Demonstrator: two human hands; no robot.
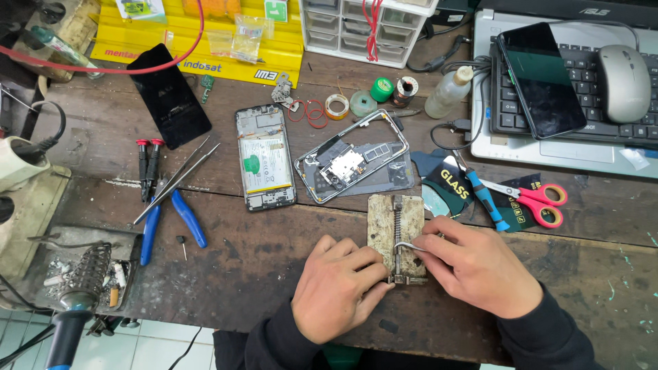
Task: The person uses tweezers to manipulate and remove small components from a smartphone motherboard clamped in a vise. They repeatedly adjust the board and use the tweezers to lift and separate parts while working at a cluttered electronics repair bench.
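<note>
My left hand (336, 288) rests on the wooden bench with its fingertips pressed against the lower edge of a worn metal board holder (384, 223). My right hand (480, 264) pinches curved metal tweezers (406, 247), whose tip touches the holder's central rail. Just beyond the holder lie an opened phone frame with its circuit board (353, 164) and a second opened phone with a battery (264, 157).
Red-handled scissors (541, 202) and a blue screwdriver (488, 200) lie right of the holder. Blue pliers (185, 216) and probes sit left. A laptop (548, 147) with a phone and mouse on it stands back right. A soldering stand (89, 270) is front left.
</note>
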